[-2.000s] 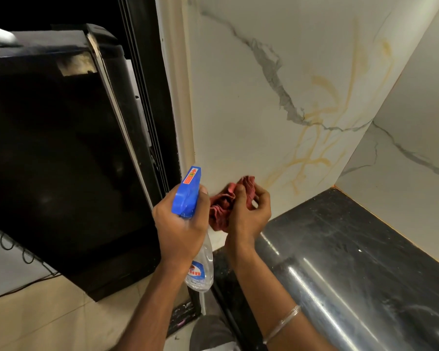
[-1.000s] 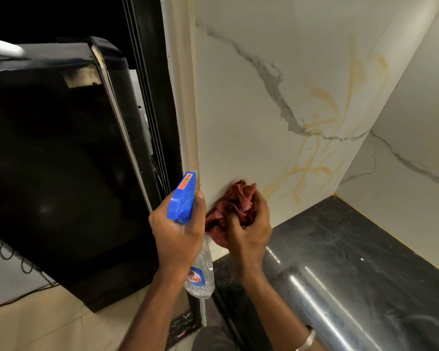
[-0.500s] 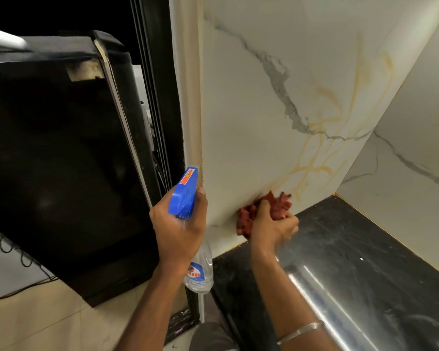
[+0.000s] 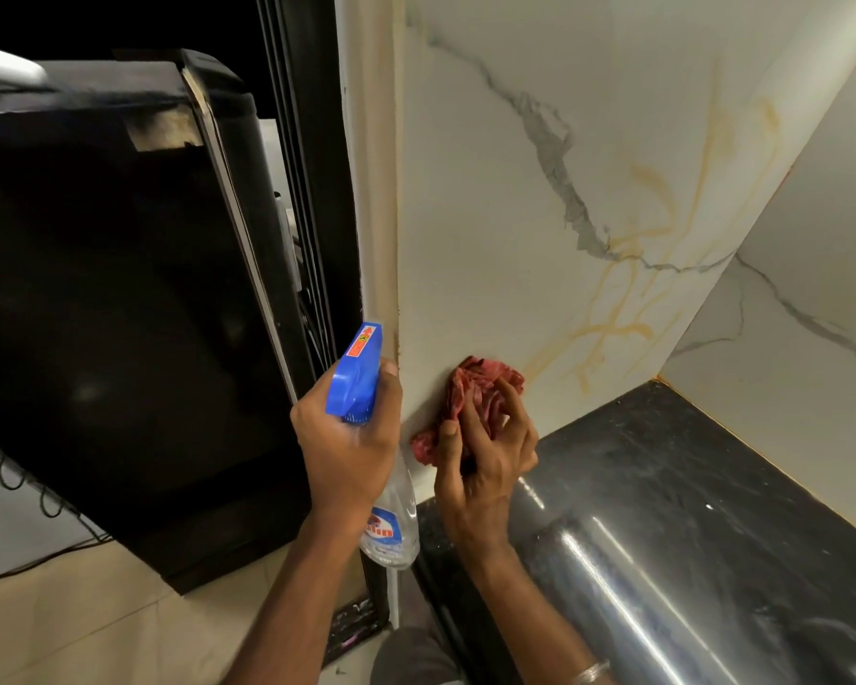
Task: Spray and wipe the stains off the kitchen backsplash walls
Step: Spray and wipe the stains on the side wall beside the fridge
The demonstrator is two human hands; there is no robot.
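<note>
So the crumpled red cloth (image 4: pixel 470 402) is bunched against the lower part of the white marble backsplash (image 4: pixel 490 229), just above the black countertop (image 4: pixel 663 467). The right hand (image 4: pixel 485 452) sits below and over it, fingers curled loosely round the wad, pressing it to the wall. Yellowish stains (image 4: pixel 609 328) streak the wall up and to the right of the cloth, untouched. The left hand (image 4: pixel 349 437) is wrapped tight around the spray bottle (image 4: pixel 366 437), blue head up, just left of the cloth.

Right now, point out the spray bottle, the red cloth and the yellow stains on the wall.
spray bottle (image 4: pixel 356 378): head view, on its blue trigger head.
red cloth (image 4: pixel 475 388): head view, on the bunched folds above the fingers.
yellow stains (image 4: pixel 614 328): head view, on the streaks low on the wall.
</note>
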